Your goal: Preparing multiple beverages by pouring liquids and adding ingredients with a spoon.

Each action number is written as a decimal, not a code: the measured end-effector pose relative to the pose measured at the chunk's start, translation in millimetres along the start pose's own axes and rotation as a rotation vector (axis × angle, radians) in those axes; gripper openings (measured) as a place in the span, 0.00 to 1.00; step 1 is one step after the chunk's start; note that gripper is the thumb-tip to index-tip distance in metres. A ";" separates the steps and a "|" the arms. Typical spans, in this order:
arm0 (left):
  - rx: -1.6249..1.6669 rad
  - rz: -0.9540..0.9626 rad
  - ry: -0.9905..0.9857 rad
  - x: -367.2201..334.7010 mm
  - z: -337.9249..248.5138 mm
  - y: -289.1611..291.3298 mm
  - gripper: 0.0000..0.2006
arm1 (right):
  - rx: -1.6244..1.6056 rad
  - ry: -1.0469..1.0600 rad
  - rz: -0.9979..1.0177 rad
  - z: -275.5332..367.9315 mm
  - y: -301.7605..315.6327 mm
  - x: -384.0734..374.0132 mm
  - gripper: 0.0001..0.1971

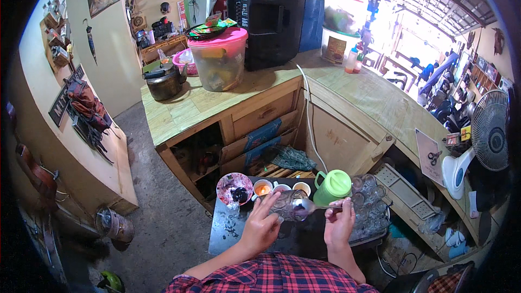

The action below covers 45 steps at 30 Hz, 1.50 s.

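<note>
My left hand (264,221) is wrapped round a clear, patterned glass jar (287,206), tipped onto its side above a dark low table (225,230). Between the fingers of my right hand (340,221) is the handle of a metal spoon (307,206). Its bowl lies at the jar's right end; whether it is inside I cannot tell. Just beyond the jar stand several white cups, among them one with something orange in it (263,188). Behind my right hand is a lime-green lidded pitcher (334,185). A pink basin (234,187) with dark contents sits at the left.
Several upturned clear glasses (367,206) crowd the right of the table. Beyond rises a wooden counter (255,95) bearing a kettle (164,82), a pink-lidded tub (218,62) and a black speaker (266,19). At right are a fan (488,125) and scissors (434,156).
</note>
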<state>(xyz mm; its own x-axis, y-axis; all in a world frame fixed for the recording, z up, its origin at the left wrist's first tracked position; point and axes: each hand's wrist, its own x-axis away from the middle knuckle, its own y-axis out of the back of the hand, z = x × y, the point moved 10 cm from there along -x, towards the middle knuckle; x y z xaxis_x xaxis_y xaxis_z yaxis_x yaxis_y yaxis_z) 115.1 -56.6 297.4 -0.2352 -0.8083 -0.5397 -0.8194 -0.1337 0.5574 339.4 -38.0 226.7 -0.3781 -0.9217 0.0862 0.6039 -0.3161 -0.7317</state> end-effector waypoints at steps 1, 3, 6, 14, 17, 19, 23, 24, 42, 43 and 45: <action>0.023 0.006 -0.011 0.9 -0.1 -1.0 0.06 | 0.037 0.027 -0.014 2.7 -0.8 0.5 0.15; 0.047 0.012 -0.022 1.4 -0.3 -2.7 0.06 | 0.158 -0.020 0.035 -4.6 -11.7 3.8 0.15; 0.027 0.021 -0.035 0.7 1.3 0.9 0.06 | 0.268 -0.010 0.123 -2.3 -16.1 -1.6 0.16; 0.012 0.066 -0.059 -1.2 -0.2 1.3 0.08 | 0.456 0.079 0.405 16.5 -45.7 -6.5 0.20; -0.029 0.081 -0.077 -2.0 0.0 0.9 0.08 | 0.715 0.151 0.631 9.7 -73.0 1.8 0.18; 0.017 0.077 -0.044 -0.1 4.3 0.8 0.08 | 0.698 0.152 0.621 19.7 -73.5 -0.5 0.18; 0.039 0.083 -0.015 0.7 6.2 1.0 0.09 | 0.782 0.233 0.666 21.8 -90.9 13.1 0.15; 0.042 0.086 -0.017 0.8 7.3 -0.8 0.09 | 0.934 0.302 0.743 16.6 -98.1 21.2 0.13; 0.313 0.219 0.194 7.9 21.5 -21.5 0.14 | 1.417 0.649 0.940 38.9 -146.3 51.9 0.03; 0.346 0.218 0.179 7.7 19.2 -19.4 0.14 | 1.383 0.642 0.913 49.3 -144.8 48.7 0.04; 0.442 0.202 0.177 5.7 17.7 -16.4 0.16 | 1.413 0.672 0.982 46.7 -151.3 49.4 0.05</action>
<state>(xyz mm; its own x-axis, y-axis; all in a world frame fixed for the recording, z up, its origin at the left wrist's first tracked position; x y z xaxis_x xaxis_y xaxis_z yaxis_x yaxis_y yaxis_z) 118.0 -48.8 274.0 -0.3506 -0.8827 -0.3130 -0.9185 0.2589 0.2988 262.1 -46.1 373.3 0.4615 -0.7462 -0.4797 0.6856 -0.0431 0.7267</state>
